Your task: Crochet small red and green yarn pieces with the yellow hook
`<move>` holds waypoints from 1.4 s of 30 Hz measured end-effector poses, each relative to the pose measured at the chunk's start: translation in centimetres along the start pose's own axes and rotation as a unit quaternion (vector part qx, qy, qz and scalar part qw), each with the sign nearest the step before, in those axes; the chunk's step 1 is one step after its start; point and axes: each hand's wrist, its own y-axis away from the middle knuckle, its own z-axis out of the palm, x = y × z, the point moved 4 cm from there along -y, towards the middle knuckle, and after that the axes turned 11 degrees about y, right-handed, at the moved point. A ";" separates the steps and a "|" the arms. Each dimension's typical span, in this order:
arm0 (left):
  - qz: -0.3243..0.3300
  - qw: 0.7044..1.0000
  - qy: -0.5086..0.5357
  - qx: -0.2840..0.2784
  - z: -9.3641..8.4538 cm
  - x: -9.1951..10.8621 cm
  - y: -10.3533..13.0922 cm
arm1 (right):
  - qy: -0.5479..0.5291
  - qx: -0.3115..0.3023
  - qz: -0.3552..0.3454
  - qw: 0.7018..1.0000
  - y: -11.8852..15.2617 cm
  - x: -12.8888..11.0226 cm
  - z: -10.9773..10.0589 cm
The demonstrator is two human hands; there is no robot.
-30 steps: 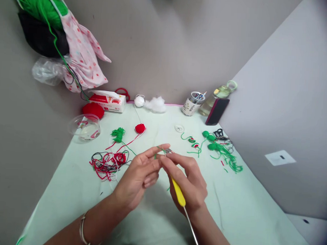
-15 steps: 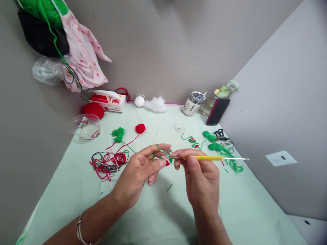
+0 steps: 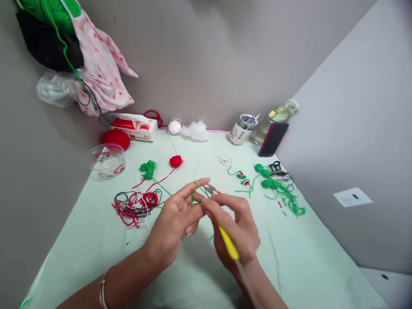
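Note:
My left hand [image 3: 170,221] is closed, pinching a small piece of green crochet work [image 3: 200,201] between thumb and fingers. Most of that piece is hidden behind the fingertips. Green yarn [image 3: 192,197] runs over the raised left index finger. My right hand [image 3: 242,229] grips a crochet hook [image 3: 228,243] by its yellow handle, whose rear end points down toward me. The right fingertips meet the left ones at the work, covering the hook's front tip. Just behind the fingers lies a pair of scissors [image 3: 211,189], partly covered.
Left of my hands are a tangle of yarn scraps [image 3: 135,208], a green yarn bundle [image 3: 148,169] and a red yarn ball [image 3: 175,161]. To the right lie green crocheted pieces [image 3: 266,182]. A pen holder [image 3: 240,132], bottle [image 3: 261,129] and phone [image 3: 274,139] stand at the back.
My right hand has turned, swinging the hook's rear end from pointing right to pointing down toward me. Its fingers have closed in on the work, covering the red part seen before.

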 end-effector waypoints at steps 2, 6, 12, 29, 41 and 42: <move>-0.045 0.998 0.049 -0.007 0.0 0.2 -0.2 | -0.094 0.011 0.079 0.992 -0.3 0.8 -0.4; -0.042 0.997 0.066 -0.014 0.0 0.9 -0.3 | -0.307 0.005 0.220 0.926 -0.8 2.1 -0.2; -0.027 0.999 0.022 -0.036 0.1 0.5 -0.1 | -0.372 -0.039 0.266 0.888 -0.3 2.5 1.1; 0.059 0.997 -0.052 0.006 -0.1 0.3 0.3 | 0.028 0.001 -0.051 0.998 0.4 -0.2 -0.2; 0.006 1.000 -0.013 -0.013 0.3 0.7 0.2 | -0.259 -0.010 0.181 0.949 -1.1 1.5 0.1; 0.019 1.000 -0.020 -0.006 0.2 0.6 0.2 | -0.223 -0.012 0.159 0.962 -0.9 1.2 0.0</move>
